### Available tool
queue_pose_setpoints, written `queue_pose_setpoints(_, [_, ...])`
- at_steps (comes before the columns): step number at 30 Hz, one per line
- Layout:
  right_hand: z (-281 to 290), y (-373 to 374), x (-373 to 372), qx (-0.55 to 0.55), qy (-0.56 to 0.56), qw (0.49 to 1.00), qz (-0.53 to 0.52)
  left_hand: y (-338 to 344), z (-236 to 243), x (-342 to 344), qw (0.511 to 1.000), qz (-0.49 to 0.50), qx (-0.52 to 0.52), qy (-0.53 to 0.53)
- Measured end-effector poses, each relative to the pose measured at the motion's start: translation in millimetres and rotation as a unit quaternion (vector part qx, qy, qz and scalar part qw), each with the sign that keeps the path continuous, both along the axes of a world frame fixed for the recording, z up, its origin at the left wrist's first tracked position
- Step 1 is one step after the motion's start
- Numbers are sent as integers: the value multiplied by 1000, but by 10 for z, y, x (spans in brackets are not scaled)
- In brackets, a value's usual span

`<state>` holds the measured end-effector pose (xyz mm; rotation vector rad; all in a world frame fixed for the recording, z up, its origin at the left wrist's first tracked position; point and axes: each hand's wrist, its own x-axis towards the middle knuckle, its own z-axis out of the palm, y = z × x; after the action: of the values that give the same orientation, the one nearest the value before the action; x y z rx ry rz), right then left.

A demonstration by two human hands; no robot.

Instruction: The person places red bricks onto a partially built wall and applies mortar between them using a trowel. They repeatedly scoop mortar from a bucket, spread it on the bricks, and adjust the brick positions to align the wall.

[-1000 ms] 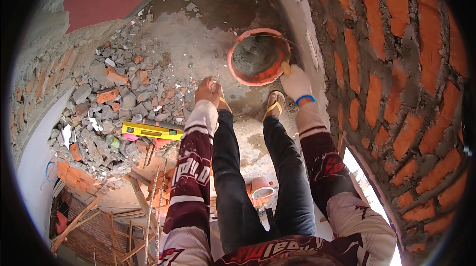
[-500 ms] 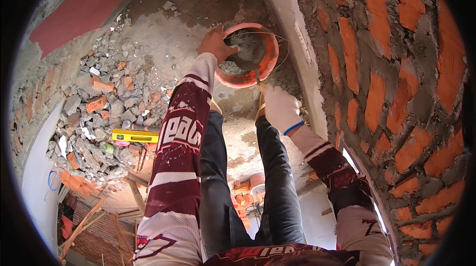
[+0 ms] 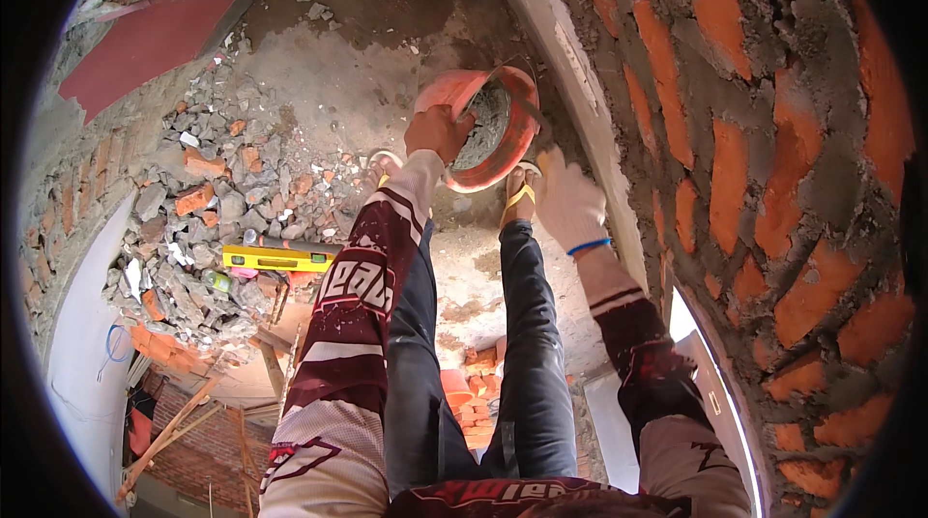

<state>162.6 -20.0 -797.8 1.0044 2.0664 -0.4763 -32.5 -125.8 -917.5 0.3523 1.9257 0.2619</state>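
A: Where does the bucket (image 3: 449, 91) lie from the left grip?

B: Just ahead and to the right, touching it. The bare left hand (image 3: 440, 134) curls over the left part of the orange rim, thumb toward the mouth, so it pinches the bucket's edge.

A: And how does the bucket stand?

B: Tilted, its mouth turned to the right of that grip. The long axis of the opening runs from far right to near left, with grey mortar (image 3: 490, 136) inside.

A: Which hand is nearer?

B: The left — it has contact. The gloved right hand (image 3: 570, 197) sits just beside the bucket, to the right of the left grip and a little nearer the body. Whether its fingers press on anything, I cannot tell. A grey flat blade (image 3: 525, 112), perhaps a trowel's, crosses the rim ahead of that glove.

A: Count them for me.

B: One mortar bucket, one blade, two hands, one of them gloved. Two yellow-strapped sandals (image 3: 523, 196), one on each foot. One yellow spirit level (image 3: 275, 258), behind and left of the left grip, on rubble (image 3: 232, 207) too jumbled to count.
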Motion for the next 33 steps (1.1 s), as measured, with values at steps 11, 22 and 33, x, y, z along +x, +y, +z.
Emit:
queue_pose_setpoints(11, [-1176, 83, 342, -242, 50, 964, 97, -322, -515, 700, 897, 292, 327, 59])
queue_pose_setpoints(22, [-1137, -608, 339, -442, 93, 841, -297, -489, -716, 137, 901, 318, 296, -6])
queue_pose_setpoints(33, [-1170, -641, 181, -537, 110, 671, -499, -854, -668, 290, 841, 497, 211, -42])
